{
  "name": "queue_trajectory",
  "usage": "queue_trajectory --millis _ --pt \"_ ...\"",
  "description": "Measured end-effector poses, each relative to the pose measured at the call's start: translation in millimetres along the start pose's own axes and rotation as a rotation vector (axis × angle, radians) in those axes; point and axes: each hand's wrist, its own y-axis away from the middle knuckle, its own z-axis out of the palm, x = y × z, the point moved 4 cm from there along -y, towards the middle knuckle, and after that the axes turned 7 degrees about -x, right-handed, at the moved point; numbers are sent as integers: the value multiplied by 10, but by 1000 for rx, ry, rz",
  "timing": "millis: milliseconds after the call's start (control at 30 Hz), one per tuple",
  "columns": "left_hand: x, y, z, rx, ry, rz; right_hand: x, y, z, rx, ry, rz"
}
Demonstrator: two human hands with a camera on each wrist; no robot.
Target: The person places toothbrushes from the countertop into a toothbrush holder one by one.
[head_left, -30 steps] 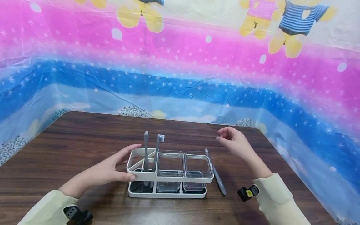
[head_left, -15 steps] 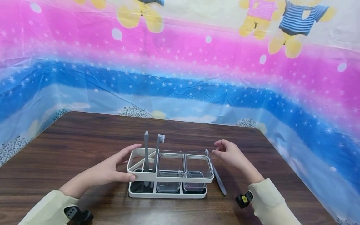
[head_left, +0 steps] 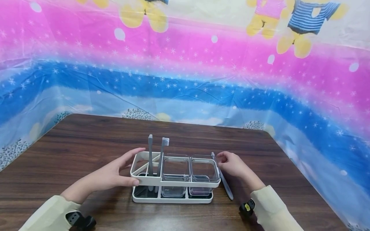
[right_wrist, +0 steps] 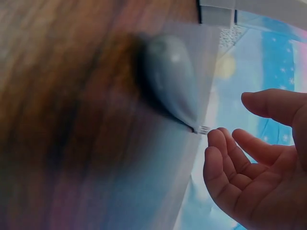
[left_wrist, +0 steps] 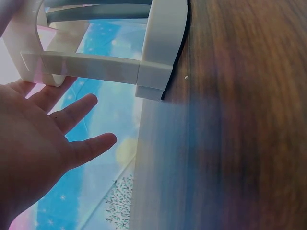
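Observation:
A white two-tier toothbrush holder (head_left: 189,184) stands on the table. My left hand (head_left: 114,171) grips its left end, thumb at the front rim and index finger along the back; the other fingers spread free below the upper rim in the left wrist view. Two grey toothbrushes, one (head_left: 150,155) facing away and one (head_left: 161,158) with bristles showing, stand in its left compartments. A third grey toothbrush (head_left: 226,186) lies on the table along the right side. My right hand (head_left: 232,165) is close to its head, fingers loosely curled and thumb apart, holding nothing in the right wrist view.
Two clear cups, a middle one (head_left: 173,192) and a right one (head_left: 200,191), sit in the holder. The dark wooden table (head_left: 95,138) reaches back to a printed pink and blue curtain (head_left: 185,83). Black wrist cameras sit at both sleeves.
My right hand has moved down and slightly left, from above the table to beside the loose toothbrush's head. The left hand, holder and toothbrushes stay put.

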Motion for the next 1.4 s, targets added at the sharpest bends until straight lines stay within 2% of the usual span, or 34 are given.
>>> queue_trajectory --millis 167,467,933,1167,1400 --pt "11 10 -2 1 -2 -11 31 -31 53 -44 30 8" --pt "25 9 -5 0 -12 -11 52 -49 100 -92 6 55" --pt "7 -2 2 0 5 -24 40 -63 122 -90 76 74" --pt "29 6 13 -3 7 14 35 -89 121 -85 146 61" --pt "56 22 20 -1 16 13 42 -117 122 -87 160 60"
